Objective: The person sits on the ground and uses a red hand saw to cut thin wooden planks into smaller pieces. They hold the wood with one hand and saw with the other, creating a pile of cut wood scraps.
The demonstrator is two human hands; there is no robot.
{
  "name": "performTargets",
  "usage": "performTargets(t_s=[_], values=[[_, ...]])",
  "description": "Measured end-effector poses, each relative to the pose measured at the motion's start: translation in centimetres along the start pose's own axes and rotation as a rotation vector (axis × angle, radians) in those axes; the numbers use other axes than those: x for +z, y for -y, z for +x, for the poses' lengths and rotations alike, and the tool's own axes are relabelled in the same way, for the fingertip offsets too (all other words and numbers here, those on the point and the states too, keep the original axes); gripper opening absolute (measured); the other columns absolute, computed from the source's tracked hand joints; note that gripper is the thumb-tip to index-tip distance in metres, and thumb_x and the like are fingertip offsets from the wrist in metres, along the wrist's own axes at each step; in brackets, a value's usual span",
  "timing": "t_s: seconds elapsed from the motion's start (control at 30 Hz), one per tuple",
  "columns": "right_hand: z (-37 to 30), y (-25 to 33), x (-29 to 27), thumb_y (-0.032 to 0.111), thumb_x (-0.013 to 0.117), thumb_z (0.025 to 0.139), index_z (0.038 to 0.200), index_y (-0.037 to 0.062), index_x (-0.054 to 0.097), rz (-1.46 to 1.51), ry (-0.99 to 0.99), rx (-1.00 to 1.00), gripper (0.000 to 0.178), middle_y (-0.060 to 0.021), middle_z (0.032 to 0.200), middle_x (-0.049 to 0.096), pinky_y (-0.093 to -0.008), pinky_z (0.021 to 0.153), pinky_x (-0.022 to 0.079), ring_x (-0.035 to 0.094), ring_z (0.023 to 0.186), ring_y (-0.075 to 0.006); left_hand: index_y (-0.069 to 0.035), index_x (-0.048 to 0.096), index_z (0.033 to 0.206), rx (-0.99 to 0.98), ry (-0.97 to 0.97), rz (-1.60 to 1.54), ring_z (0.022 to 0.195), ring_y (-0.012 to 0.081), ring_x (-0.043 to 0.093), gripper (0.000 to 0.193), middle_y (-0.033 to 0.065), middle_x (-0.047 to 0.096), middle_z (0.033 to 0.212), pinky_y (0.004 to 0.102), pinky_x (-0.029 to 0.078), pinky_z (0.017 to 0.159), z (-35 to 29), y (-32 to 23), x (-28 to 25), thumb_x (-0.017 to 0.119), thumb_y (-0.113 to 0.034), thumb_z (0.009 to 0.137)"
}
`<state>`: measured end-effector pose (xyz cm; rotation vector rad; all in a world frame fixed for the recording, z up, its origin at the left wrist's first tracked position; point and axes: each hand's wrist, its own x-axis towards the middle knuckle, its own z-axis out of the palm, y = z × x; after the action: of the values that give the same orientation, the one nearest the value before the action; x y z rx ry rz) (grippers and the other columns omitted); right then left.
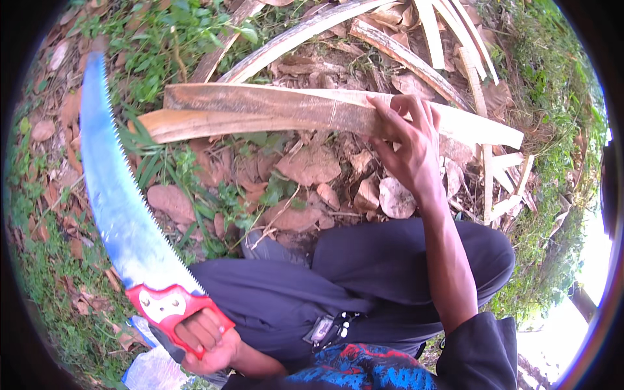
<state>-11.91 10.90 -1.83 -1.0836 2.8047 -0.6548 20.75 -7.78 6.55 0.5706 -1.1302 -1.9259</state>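
Note:
My left hand [213, 343] is wrapped round the red handle of a handsaw [123, 188], at the lower left. Its long silver blade points up and away, the toothed edge facing right, apart from the wood. Further off, a brown wooden strip [260, 104] with a thin line across its face lies level over a paler strip [195, 127], the two crossing. My right hand [411, 143] pinches the brown strip right of its middle, thumb at the near edge and fingers over the far one. Whether the paler strip is also gripped I cannot tell.
Several cut wood strips [299, 36] lie on the ground beyond and to the right. Dry leaves [312, 162] and green plants [156, 49] cover the soil. My crossed legs [377, 260] in dark trousers are close in front. A plastic bag [156, 370] rests at the lower left.

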Motion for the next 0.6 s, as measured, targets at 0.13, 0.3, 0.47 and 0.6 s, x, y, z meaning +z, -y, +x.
performTargets(t_s=[0.13, 0.3, 0.47, 0.6], values=[[0.7, 0.1, -0.5, 0.015, 0.078, 0.064, 0.120, 0.0186, 0.064, 0.022, 0.054, 0.032, 0.057, -0.0048, 0.100, 0.053, -0.0427, 0.097, 0.032, 0.052, 0.098, -0.0239, -0.014, 0.038, 0.067, 0.037, -0.013, 0.074, 0.039, 0.0087, 0.030, 0.026, -0.0032, 0.035, 0.045, 0.0230, 0.029, 0.048, 0.7, 1.0, 1.5, 0.053, -0.028, 0.084], [1.4, 0.1, -0.5, 0.013, 0.076, 0.061, 0.117, 0.0190, 0.065, 0.058, 0.095, 0.053, 0.057, -0.0047, 0.098, 0.052, -0.0435, 0.097, 0.032, 0.052, 0.097, -0.0238, -0.016, 0.038, 0.058, 0.007, -0.133, 0.080, 0.041, 0.0100, 0.025, 0.028, -0.0058, 0.028, 0.046, 0.0276, 0.024, 0.048, 1.2, 1.4, 3.3, 0.058, -0.030, 0.071], [1.4, -0.1, -0.4, 0.012, 0.077, 0.058, 0.118, 0.0178, 0.065, 0.031, 0.089, 0.057, 0.061, -0.0059, 0.098, 0.052, -0.0439, 0.096, 0.033, 0.052, 0.096, -0.0242, -0.016, 0.038, 0.058, 0.032, -0.159, 0.095, 0.040, 0.0100, 0.026, 0.028, -0.0059, 0.028, 0.046, 0.0277, 0.024, 0.047, 1.3, 1.9, 3.0, 0.058, -0.031, 0.071], [1.4, 0.0, -0.6, 0.012, 0.077, 0.056, 0.119, 0.0131, 0.064, 0.038, 0.087, 0.017, 0.064, -0.0083, 0.098, 0.054, -0.0437, 0.097, 0.034, 0.053, 0.095, -0.0254, -0.016, 0.039, 0.059, 0.054, -0.162, 0.129, 0.039, 0.0102, 0.025, 0.028, -0.0061, 0.028, 0.046, 0.0271, 0.025, 0.046, 0.9, 1.5, 3.0, 0.058, -0.031, 0.072]])
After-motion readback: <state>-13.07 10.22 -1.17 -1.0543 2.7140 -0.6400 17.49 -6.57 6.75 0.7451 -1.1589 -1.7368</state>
